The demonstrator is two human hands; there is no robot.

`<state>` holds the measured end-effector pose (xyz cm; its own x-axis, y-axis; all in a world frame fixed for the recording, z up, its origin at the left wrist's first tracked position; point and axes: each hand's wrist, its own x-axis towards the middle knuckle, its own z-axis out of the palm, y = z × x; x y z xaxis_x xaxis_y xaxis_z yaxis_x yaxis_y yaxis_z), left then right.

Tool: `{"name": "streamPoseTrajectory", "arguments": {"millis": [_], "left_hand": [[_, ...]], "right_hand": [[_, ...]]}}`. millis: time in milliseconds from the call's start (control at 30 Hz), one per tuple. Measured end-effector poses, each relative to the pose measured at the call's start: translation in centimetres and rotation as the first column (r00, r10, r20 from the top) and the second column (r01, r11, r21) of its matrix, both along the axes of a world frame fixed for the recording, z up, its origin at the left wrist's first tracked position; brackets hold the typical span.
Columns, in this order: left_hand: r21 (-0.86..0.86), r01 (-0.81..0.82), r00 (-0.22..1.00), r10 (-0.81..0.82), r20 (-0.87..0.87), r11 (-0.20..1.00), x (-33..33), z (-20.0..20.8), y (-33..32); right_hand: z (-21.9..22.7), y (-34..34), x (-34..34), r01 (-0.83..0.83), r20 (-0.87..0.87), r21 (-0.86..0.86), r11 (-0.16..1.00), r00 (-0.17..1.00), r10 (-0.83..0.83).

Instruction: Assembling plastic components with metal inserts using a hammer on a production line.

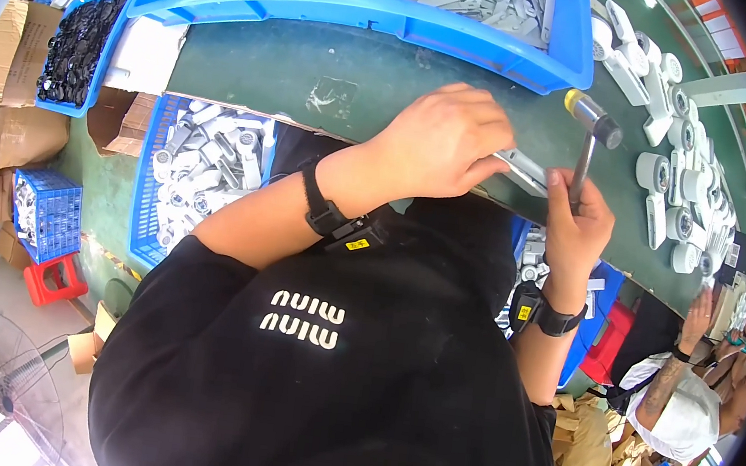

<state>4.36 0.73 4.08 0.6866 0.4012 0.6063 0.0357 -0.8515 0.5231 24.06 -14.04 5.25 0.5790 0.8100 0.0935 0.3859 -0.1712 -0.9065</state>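
My left hand (448, 140) is closed, with its thumb and fingers pinching one end of a long pale grey plastic part (524, 171) near the table's front edge. The fist of my right hand (580, 222) is wrapped round the handle of a small hammer (594, 120). The hammer stands upright, its head raised above the table, with one yellow face and one black face. The far end of the plastic part reaches the thumb side of my right hand; whether that hand also grips it, I cannot tell.
Beyond my hands, a large blue bin (397, 20) holds many grey strips. White parts (687, 181) cover the table's right side. Left stand a tray of black pieces (84, 48) and a blue crate (148, 207) of white parts. A co-worker (688, 416) sits far right.
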Motion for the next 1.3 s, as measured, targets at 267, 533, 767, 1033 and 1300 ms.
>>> {"name": "streamPoseTrajectory", "arguments": {"millis": [267, 533, 767, 1033, 1300], "left_hand": [[0.084, -0.014, 1.000, 0.014, 0.001, 0.996, 0.0, 0.0, 0.1], [0.132, -0.037, 0.999, 0.042, -0.033, 0.991, 0.3, 0.4, -0.4], [0.146, -0.050, 0.997, 0.057, -0.046, 0.988, 0.5, 0.7, -0.8], [0.180, -0.089, 0.989, 0.108, -0.098, 0.980, 1.6, 1.0, -2.3], [0.256, -0.003, 0.968, 0.067, -0.241, 0.967, 2.0, 0.8, -2.3]], "right_hand": [[-0.4, 0.0, -0.3, 0.012, 0.194, -0.070, 0.997, 0.981, 0.002], [-1.0, -0.1, 0.3, -0.042, 0.156, -0.071, 0.997, 0.986, 0.052], [-1.3, 0.0, 0.6, -0.055, 0.072, -0.035, 0.998, 0.996, 0.057], [-1.4, 0.0, 0.4, -0.066, 0.077, -0.025, 0.998, 0.995, 0.067], [-1.0, 0.1, 0.2, -0.058, 0.060, -0.021, 0.998, 0.996, 0.059]]}}
